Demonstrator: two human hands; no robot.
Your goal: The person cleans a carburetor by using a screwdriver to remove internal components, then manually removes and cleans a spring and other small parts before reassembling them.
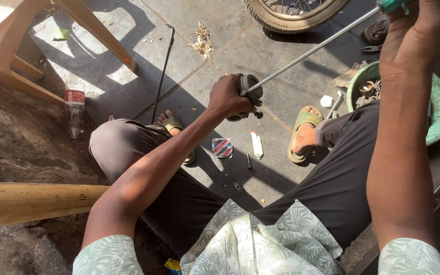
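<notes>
Outdoor paved floor [220, 35], stone slabs in hard sun and shadow; I sit low, knees apart, sandalled feet on the slabs.

Left hand [227, 97]: arm stretched forward over my left knee, fingers wrapped tight round a small grey metal part [248, 94], held up in the air between my knees, above the floor.

Right hand [413, 35]: raised high at the right, forearm near upright, fingers shut round the green handle of a long screwdriver [311, 51]. The shaft slants down and left; its tip sits against the top of the part.

Progress, as I judge it: the tool is seated on the part and the turning is under way. Loose bits lie on the floor below, so some stripping looks done. Whether the fastener is out I cannot tell.

Also present:
- wheel [294, 12], tyre edge at the top;
- green basin [436, 109] at my right, scrap metal in it;
- plastic bottle [74, 109], lying by the rock at left;
- pale chair [31, 35], legs only, upper left;
- wooden pole [31, 201] across lower left;
- thin black rod [163, 71] on the slabs;
- small checked packet [222, 147] and white tube [256, 144] between my feet.
</notes>
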